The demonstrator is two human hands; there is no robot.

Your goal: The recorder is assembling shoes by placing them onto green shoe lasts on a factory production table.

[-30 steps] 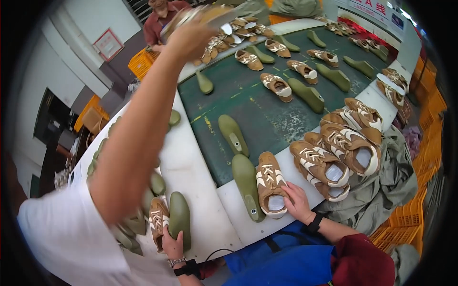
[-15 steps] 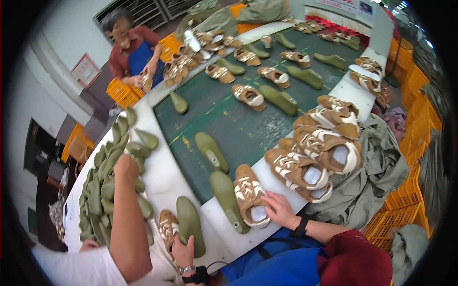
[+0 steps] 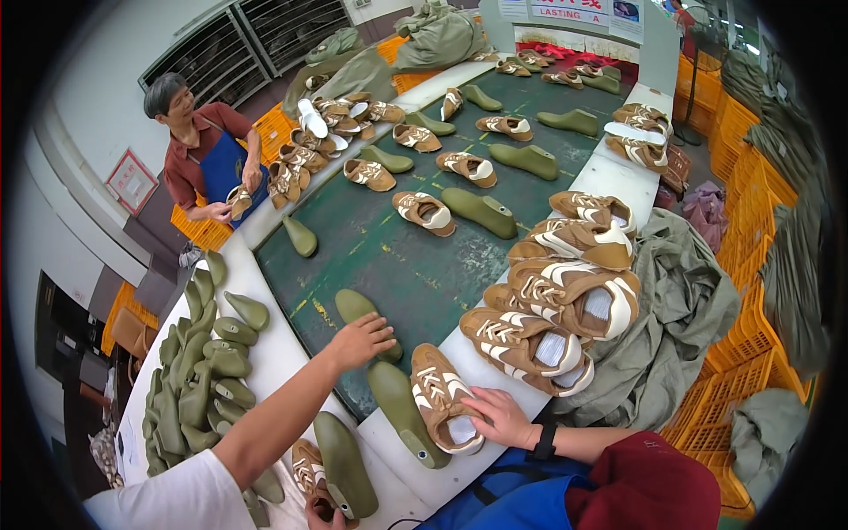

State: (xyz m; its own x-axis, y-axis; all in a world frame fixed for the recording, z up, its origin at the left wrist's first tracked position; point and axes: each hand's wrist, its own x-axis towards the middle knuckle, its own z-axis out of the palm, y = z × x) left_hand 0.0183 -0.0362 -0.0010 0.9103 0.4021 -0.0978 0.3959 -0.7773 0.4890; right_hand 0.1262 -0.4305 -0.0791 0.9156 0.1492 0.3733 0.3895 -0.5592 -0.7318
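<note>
My right hand (image 3: 505,417), with a black wristband and red sleeve, grips the collar of a brown and white lace-up shoe (image 3: 440,389) at the table's near edge. A green shoe last (image 3: 402,415) lies along the shoe's left side. Low in the picture, my left hand (image 3: 325,518) shows only partly, its fingers holding the heel opening of another brown shoe (image 3: 308,468). Beside that shoe lies a second green last (image 3: 343,464). From the left, a co-worker's hand (image 3: 362,341), fingers stretched, reaches over a green last (image 3: 354,306) on the belt.
Paired shoes and lasts sit along the dark green conveyor belt (image 3: 353,256). Brown shoes (image 3: 565,291) are piled on the right ledge, by a grey-green cloth (image 3: 662,327) and orange crates (image 3: 724,371). Many lasts (image 3: 190,371) heap at left. Across the belt, a person (image 3: 208,159) holds a shoe.
The co-worker's arm has swung from the last pile to the belt. My left hand has slipped lower, to the shoe's heel. Belt items sit farther left and nearer; the view has shifted.
</note>
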